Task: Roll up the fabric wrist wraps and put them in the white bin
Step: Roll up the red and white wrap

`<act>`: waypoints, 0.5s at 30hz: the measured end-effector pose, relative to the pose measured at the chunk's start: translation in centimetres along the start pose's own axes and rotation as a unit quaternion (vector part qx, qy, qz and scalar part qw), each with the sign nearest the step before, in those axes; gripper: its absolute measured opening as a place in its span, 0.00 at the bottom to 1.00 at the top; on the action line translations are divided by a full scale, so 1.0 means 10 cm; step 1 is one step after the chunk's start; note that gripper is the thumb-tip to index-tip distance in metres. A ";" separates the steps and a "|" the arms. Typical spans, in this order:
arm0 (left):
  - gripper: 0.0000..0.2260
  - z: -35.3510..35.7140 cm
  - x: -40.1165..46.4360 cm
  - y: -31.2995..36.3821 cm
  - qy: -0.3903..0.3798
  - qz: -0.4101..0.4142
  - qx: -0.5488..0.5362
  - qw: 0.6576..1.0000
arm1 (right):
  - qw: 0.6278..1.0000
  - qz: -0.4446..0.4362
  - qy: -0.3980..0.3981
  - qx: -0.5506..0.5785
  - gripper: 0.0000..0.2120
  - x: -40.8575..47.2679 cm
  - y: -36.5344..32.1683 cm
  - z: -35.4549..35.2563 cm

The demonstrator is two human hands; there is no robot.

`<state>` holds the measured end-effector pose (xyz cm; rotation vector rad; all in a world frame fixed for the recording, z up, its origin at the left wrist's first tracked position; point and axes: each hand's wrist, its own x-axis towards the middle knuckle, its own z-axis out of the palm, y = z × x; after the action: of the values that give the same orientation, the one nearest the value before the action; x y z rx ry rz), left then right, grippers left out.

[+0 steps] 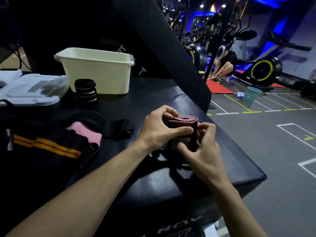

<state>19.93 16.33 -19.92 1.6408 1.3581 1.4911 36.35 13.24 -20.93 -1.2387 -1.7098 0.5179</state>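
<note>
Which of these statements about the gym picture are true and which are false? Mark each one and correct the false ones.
1. Both hands hold the dark red wrap. True: the left hand and the right hand grip it.
2. The white bin lies on its side. False: it stands upright.
3. A rolled black wrap stands in front of the bin. True.
4. The pink wrap is inside the bin. False: it lies on the black surface, left of the hands.
</note>
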 end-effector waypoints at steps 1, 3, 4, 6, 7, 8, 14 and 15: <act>0.22 0.01 0.00 0.00 0.001 -0.003 0.000 1.000 | 1.000 0.001 0.000 -0.006 0.27 -0.01 0.00 0.03; 0.22 0.01 -0.01 0.01 -0.011 0.005 -0.010 1.000 | 1.000 0.011 0.016 -0.002 0.28 -0.01 0.01 0.05; 0.21 0.00 0.00 0.01 -0.027 0.015 -0.015 0.999 | 1.000 0.018 0.023 0.010 0.28 0.00 0.02 0.04; 0.18 -0.03 0.02 0.02 -0.068 0.041 -0.014 0.997 | 0.997 0.039 0.028 0.056 0.29 0.03 0.05 -0.01; 0.16 -0.05 0.03 0.02 -0.084 0.058 -0.008 0.995 | 0.995 0.047 0.026 0.082 0.30 0.05 0.07 -0.05; 0.14 -0.05 0.03 0.03 -0.094 0.075 -0.003 0.993 | 0.993 0.053 0.023 0.101 0.31 0.06 0.09 -0.08; 0.10 -0.02 0.07 -0.03 -0.070 0.109 -0.019 0.991 | 0.994 0.049 0.006 0.100 0.32 0.08 0.19 -0.07; 0.09 -0.02 0.07 -0.04 -0.068 0.106 -0.026 0.992 | 0.994 0.049 0.009 0.094 0.32 0.07 0.19 -0.06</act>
<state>19.58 17.02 -19.92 1.8645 1.0899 1.4879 37.76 14.56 -21.82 -1.1916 -1.5524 0.7074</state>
